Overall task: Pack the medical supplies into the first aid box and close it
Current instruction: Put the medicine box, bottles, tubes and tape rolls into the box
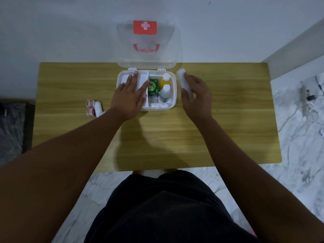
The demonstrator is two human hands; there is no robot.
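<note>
A white first aid box (172,102) stands open at the table's far middle, its clear lid (122,50) with a red cross label upright against the wall. Inside lie a green carton (153,87), an orange bottle (165,79) and a white bottle (165,92). My left hand (130,97) rests flat, fingers spread, on the white inner tray (142,77) in the box's left half. Just right of the box, my right hand (197,95) holds a white roll-like pack (182,78). Small red-and-white rolls (92,107) lie on the table to the left.
The wooden table (228,120) stands against a white wall. Marble floor lies to the right with a power strip and cables (305,97). A dark mat (12,128) is at the left. My dark shorts fill the bottom.
</note>
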